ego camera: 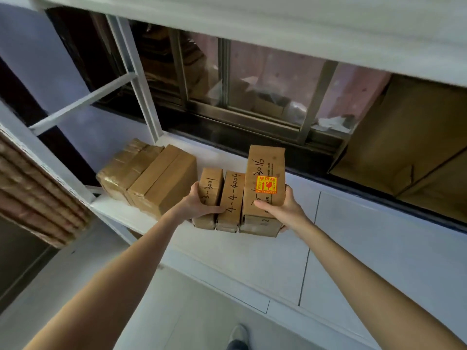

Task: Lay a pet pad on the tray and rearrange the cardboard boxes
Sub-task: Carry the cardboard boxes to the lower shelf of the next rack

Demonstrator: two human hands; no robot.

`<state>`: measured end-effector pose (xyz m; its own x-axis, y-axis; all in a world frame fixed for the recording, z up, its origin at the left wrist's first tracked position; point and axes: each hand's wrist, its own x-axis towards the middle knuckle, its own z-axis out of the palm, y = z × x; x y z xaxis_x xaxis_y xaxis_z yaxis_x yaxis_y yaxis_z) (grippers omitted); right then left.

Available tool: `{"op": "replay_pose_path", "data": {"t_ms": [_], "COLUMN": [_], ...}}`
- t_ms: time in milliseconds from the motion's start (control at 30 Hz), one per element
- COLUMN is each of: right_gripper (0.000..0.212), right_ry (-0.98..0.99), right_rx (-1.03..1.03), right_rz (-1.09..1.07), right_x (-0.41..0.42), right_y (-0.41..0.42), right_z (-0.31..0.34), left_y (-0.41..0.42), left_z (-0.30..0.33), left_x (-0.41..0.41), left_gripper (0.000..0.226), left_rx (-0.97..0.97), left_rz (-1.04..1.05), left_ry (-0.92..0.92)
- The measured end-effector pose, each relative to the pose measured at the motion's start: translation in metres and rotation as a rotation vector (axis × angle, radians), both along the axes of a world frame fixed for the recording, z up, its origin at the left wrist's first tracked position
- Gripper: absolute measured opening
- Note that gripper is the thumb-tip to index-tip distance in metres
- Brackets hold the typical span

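Clamping three cardboard boxes side by side: left hand grips outer small box, right hand grips tall stickered box, middle box squeezed between. We judge row hovers over shelf edge, long axes pointing away. Two more boxes rest just left, left hand nearer. Five boxes counted; no pad or tray seen.

Storeroom — shelving, numbered boxes
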<state>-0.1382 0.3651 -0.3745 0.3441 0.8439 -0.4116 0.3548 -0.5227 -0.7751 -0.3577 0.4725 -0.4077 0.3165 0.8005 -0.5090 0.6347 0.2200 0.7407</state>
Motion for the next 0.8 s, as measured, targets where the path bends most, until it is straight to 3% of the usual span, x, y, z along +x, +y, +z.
{"op": "replay_pose_path", "data": {"t_ms": [300, 533, 667, 800], "right_gripper": [0.087, 0.089, 0.089, 0.089], "right_ry": [0.063, 0.093, 0.142, 0.175], "right_rx": [-0.091, -0.094, -0.078, -0.068], "right_rz": [-0.068, -0.103, -0.133, -0.171], "right_x": [-0.034, -0.050, -0.055, -0.065], "right_y": [-0.010, -0.016, -0.014, -0.016], "right_z": [-0.040, -0.059, -0.062, -0.068], "left_y": [0.007, 0.007, 0.012, 0.020], "left_z": [-0.034, -0.058, -0.060, -0.056], "left_x": [-0.020, -0.028, -0.030, -0.029], "left_gripper": [0.115, 0.106, 0.091, 0.085], "left_rx": [-0.073, -0.042, 0.064, 0.240], "left_rz": [-0.129, -0.114, -0.169, -0.259], "left_ry": [0.183, 0.154, 0.155, 0.341]}}
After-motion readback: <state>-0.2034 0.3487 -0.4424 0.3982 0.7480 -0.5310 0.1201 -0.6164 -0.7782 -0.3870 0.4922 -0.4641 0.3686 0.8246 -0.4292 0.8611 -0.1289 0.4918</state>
